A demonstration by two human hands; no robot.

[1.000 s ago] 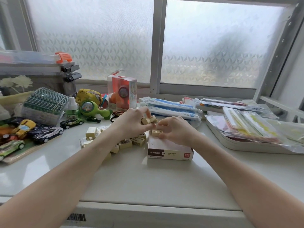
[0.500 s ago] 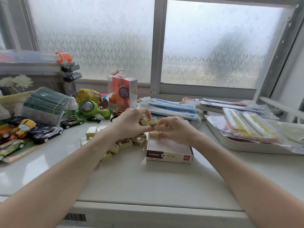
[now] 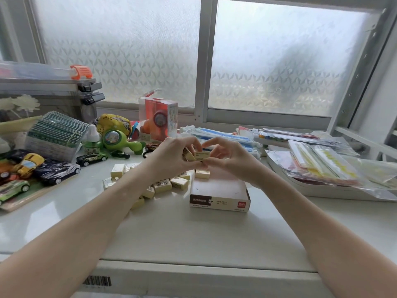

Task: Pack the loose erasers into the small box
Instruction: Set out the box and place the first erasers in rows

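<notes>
Both hands meet above the far end of the small box [image 3: 219, 190]. Left hand [image 3: 171, 157] and right hand [image 3: 231, 157] pinch one eraser [image 3: 202, 155] between fingertips. Another eraser [image 3: 202, 174] lies inside the box; loose erasers [image 3: 163, 186] sit just left.

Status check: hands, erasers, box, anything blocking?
Left hand and right hand both pinch one eraser above the box. One eraser in box, the loose pile left of it. Nothing blocking.
</notes>
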